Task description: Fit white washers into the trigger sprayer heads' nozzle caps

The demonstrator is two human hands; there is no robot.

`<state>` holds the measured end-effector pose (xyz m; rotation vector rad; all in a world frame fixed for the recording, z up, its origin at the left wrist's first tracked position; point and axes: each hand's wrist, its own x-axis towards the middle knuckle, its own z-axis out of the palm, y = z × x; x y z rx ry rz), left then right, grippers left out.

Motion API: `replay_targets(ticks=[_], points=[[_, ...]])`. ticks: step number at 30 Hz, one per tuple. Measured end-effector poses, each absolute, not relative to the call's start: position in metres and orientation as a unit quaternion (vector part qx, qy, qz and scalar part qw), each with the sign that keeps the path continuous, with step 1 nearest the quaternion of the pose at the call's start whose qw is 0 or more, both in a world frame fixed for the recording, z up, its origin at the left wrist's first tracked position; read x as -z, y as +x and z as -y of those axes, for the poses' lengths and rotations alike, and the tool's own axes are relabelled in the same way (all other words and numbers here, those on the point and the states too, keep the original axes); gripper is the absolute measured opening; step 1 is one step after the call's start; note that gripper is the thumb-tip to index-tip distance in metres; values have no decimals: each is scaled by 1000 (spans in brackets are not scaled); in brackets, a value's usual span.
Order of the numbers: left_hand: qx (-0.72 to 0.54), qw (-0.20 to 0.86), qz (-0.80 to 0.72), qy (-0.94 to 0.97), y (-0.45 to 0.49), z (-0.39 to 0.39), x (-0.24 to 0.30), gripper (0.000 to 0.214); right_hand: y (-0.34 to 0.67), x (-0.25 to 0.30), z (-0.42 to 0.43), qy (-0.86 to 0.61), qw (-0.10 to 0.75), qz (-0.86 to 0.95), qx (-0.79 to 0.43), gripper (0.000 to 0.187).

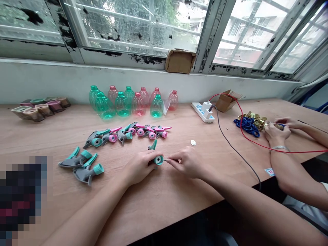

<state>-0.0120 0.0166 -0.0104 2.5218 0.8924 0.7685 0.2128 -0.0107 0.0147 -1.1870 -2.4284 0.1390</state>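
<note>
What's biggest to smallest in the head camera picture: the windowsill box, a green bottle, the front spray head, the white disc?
1. Windowsill box and front spray head: they look alike, and the head sits nearer the camera, so unsure.
2. Green bottle
3. White disc

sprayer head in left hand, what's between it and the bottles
Head view: a row of teal and pink trigger sprayer heads lies between the held sprayer head and the bottles.

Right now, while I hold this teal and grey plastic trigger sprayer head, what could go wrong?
The thin pointed item pinched in your right hand sits at the teal nozzle of the teal and grey plastic trigger sprayer head, so it might slip and prick your left hand. The small flat white disc lies loose just beyond your right hand and could get knocked away.
</note>
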Motion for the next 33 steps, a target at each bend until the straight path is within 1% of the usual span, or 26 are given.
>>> replay_targets(ticks=[5,9,12,16,18,20,23,27,30,33], points=[[-269,176,-329,888,-12,-17,7,31,210,1,18,-439,271,855,-55,35],[-271,171,-344,883,-10,-16,2,32,209,8,22,-459,280,843,-9,34],[-271,158,-354,881,-9,-15,1,30,208,1,25,-472,242,847,38,34],[-259,107,-363,889,-8,-13,2,31,203,-27,31,-500,134,852,84,36],[-246,78,-362,896,-8,-12,3,33,200,-41,33,-509,89,852,86,37],[-237,67,-359,900,-8,-13,4,31,197,-49,31,-515,71,852,70,36],[-237,83,-351,902,-9,-13,4,25,200,-45,24,-512,93,854,8,37],[-233,100,-347,903,-11,-14,3,23,209,-24,16,-477,175,858,-71,41],[-232,111,-351,900,-11,-13,2,22,213,-11,15,-454,225,857,-94,39],[-239,122,-355,895,-11,-13,2,21,212,-2,17,-451,255,850,-94,36]])
